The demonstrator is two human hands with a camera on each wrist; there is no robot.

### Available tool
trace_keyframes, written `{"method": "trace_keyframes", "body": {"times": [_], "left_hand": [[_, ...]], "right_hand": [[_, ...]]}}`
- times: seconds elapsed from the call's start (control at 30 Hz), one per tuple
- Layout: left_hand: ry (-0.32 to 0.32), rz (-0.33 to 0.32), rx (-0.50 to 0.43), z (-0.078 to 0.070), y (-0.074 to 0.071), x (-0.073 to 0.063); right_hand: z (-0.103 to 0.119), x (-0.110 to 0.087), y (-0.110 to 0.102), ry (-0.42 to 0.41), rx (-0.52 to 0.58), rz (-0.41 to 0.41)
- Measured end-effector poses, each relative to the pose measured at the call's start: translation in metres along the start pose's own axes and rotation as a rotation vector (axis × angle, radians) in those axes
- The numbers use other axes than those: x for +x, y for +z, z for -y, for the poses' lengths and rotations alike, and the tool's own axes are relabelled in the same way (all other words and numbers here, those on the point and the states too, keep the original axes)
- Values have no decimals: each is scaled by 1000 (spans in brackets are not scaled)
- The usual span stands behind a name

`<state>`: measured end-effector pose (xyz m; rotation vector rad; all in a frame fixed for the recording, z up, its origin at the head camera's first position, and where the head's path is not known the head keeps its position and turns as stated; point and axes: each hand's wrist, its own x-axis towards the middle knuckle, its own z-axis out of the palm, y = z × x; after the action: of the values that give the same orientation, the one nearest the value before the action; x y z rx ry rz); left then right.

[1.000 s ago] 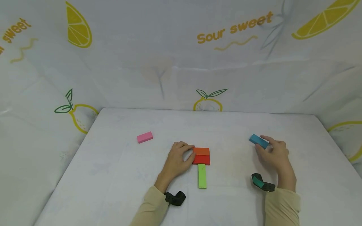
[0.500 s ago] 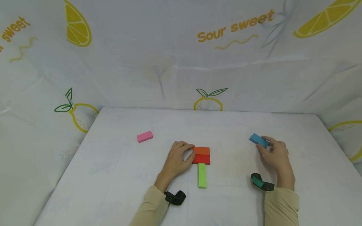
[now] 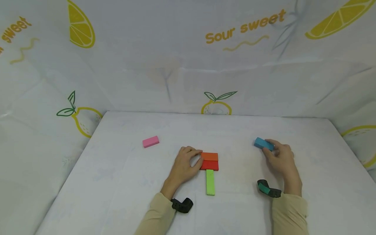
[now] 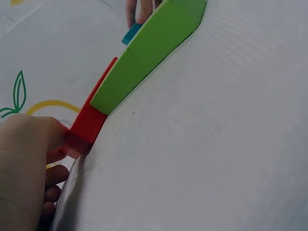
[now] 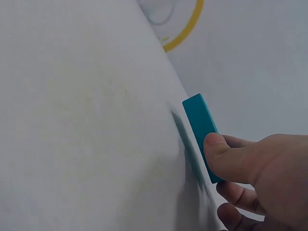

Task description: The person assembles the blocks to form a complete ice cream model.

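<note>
Beige sleeves (image 3: 158,212), black left wrist device (image 3: 182,206), black right wrist device (image 3: 274,192) with green strip (image 3: 263,188)

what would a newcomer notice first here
Likely the central T: orange block and red block across the top, left hand at their left ends, green block as stem. Then the right hand, to the right, pinching a blue block above the table. A pink block lies alone at left.

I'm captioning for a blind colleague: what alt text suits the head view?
A person's right hand holds a blue block over a white table, while the left hand touches a red block beside an orange block. A green block extends toward the viewer from the red one; a pink block lies farther left.
</note>
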<state>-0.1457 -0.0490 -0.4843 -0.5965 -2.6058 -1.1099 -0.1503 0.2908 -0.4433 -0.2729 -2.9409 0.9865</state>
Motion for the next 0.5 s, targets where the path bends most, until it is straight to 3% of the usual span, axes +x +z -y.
{"method": "trace_keyframes", "body": {"times": [0.5], "left_hand": [[-36,-2,-29,-1,1,1]], "right_hand": [[50,0,28,-202,38,111]]}}
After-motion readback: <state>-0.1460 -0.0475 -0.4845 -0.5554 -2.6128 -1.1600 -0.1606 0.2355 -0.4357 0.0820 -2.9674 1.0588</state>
